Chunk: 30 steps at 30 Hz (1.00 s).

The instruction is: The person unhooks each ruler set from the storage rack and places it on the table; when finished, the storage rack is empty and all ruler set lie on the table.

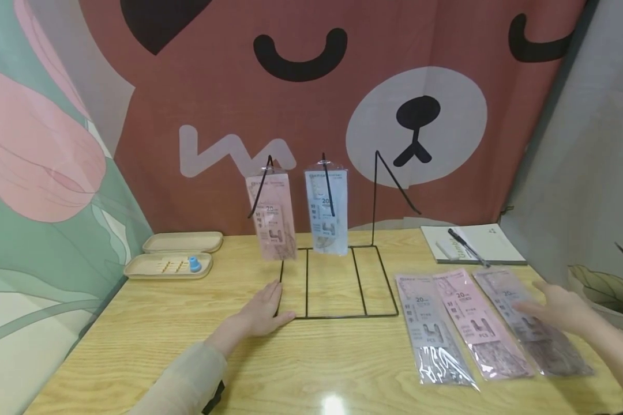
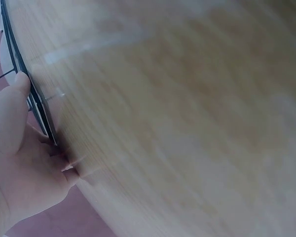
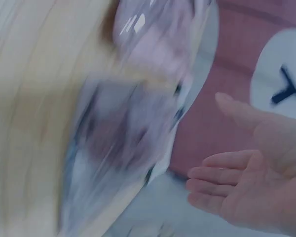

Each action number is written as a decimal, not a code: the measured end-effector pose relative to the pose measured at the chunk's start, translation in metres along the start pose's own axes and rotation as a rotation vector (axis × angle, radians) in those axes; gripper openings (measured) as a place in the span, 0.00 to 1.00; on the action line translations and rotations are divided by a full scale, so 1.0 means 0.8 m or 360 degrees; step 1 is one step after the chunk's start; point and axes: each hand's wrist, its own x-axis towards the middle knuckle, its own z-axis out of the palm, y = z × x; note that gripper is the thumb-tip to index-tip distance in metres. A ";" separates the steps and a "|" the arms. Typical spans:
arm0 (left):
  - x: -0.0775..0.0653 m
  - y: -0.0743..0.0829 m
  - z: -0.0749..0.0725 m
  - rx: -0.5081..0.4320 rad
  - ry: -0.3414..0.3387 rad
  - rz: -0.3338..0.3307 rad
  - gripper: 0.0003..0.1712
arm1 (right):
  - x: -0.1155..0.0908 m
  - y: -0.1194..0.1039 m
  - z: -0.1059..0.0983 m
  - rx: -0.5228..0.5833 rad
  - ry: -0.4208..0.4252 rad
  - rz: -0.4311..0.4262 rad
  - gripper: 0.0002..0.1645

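Note:
My left hand point(image 1: 262, 311) rests on the table at the front left corner of a black wire display rack point(image 1: 337, 316), touching its base wires with the fingers straight. Two flat packets hang from the rack's hooks: a pink packet point(image 1: 272, 219) on the left and a blue packet point(image 1: 327, 210) in the middle. On the right, the third hook point(image 1: 394, 178) carries nothing. My right hand point(image 1: 555, 308), fingers extended, hovers over the rightmost packet point(image 1: 529, 323) of three lying on the table. Beside that one lie a pink packet point(image 1: 483, 323) and a greyish packet point(image 1: 433, 328). The right hand holds nothing.
At the back left sits an open beige case point(image 1: 168, 276) with small yellow sticks and a blue cap-like piece point(image 1: 194, 264). A notebook point(image 1: 498, 242) with a black pen point(image 1: 464, 245) on it lies at the back right. A printed curtain point(image 1: 213, 86) hangs behind the table.

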 end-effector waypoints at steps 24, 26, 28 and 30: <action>-0.002 -0.005 0.004 -0.0002 -0.0015 -0.0016 0.47 | 0.062 -0.239 0.097 0.0486 -0.0264 -0.0510 0.52; -0.002 -0.005 0.004 0.0002 -0.0012 -0.0026 0.47 | 0.069 -0.245 0.104 0.0487 -0.0274 -0.0507 0.53; -0.001 -0.004 0.003 0.0009 -0.0009 -0.0030 0.47 | 0.075 -0.248 0.107 0.0477 -0.0279 -0.0517 0.54; 0.000 -0.003 0.002 0.0019 -0.0011 -0.0031 0.47 | 0.079 -0.250 0.109 0.0452 -0.0280 -0.0533 0.55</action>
